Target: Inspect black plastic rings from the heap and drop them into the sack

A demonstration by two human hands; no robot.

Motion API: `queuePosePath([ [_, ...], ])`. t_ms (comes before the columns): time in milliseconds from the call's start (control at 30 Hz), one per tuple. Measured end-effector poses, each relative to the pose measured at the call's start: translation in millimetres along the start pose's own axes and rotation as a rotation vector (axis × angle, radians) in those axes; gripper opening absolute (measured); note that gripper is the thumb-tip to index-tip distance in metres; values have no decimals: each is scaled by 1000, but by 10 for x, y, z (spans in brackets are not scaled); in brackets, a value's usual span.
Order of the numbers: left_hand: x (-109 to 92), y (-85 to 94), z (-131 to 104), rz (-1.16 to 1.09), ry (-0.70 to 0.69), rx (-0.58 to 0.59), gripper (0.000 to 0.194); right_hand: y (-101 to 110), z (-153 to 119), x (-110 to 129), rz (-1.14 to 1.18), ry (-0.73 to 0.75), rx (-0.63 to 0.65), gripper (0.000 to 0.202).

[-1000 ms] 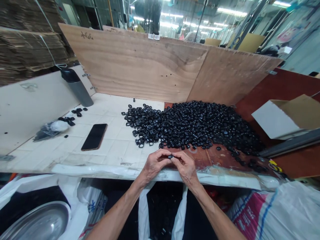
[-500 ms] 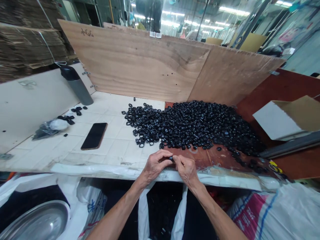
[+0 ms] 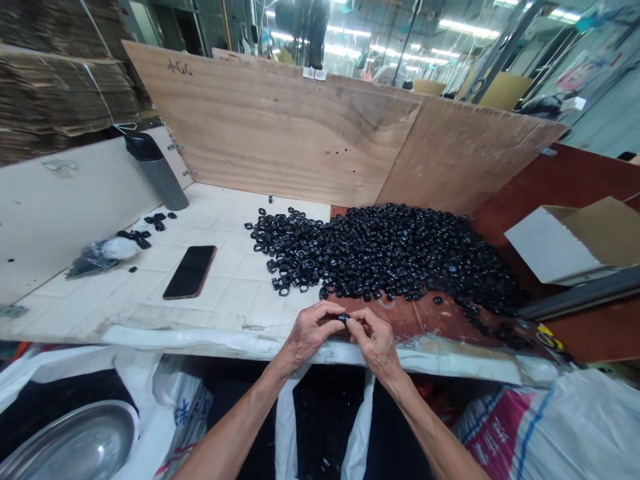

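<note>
A small black ring-like part [image 3: 343,317] is pinched between thumb and forefinger of my left hand [image 3: 311,331], just over the table's front edge. My right hand [image 3: 374,340] closes on the part's right end with thumb and fingertips. Its exact shape is partly covered by the fingers. Beyond both hands spreads a large heap of black plastic parts [image 3: 400,250]; open rings lie at its left side, smaller pieces to the right. Below the hands, a white bag [image 3: 286,427] hangs open at the table edge, with dark contents hard to make out.
A phone [image 3: 190,272] lies on the white tabletop [image 3: 235,267]. Further left are a grey bottle [image 3: 163,175] and a plastic bag of black pieces [image 3: 103,257]. An open cardboard box [image 3: 555,243] stands at right. A wooden board [image 3: 280,127] walls the back. Sacks [image 3: 575,420] flank below.
My right hand has turned slightly and its fingers have loosened around the black part, showing more of it. My left hand keeps its pinch in nearly the same place.
</note>
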State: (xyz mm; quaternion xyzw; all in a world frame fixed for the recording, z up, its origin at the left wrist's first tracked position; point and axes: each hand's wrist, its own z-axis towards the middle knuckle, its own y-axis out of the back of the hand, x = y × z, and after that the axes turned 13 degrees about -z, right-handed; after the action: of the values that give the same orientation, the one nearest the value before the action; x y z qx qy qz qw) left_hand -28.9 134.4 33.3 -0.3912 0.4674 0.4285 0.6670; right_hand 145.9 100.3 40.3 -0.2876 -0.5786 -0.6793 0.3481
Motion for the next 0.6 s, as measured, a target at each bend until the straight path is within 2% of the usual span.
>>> queuePosePath([
  [167, -35, -29, -51, -2, 1, 38, 18, -42, -87, 42, -55, -20, -49, 22],
  [267, -28, -58, -117, -9, -38, 48, 19, -24, -142, 68, -156, -75, -42, 38],
  [433, -27, -83, -196, -119, 101, -35, 20, 22, -186, 86, -108, 97, -37, 20],
  [600, -69, -105, -246, -230, 200, -69, 22, 38, -192, 109, -72, 163, -71, 13],
])
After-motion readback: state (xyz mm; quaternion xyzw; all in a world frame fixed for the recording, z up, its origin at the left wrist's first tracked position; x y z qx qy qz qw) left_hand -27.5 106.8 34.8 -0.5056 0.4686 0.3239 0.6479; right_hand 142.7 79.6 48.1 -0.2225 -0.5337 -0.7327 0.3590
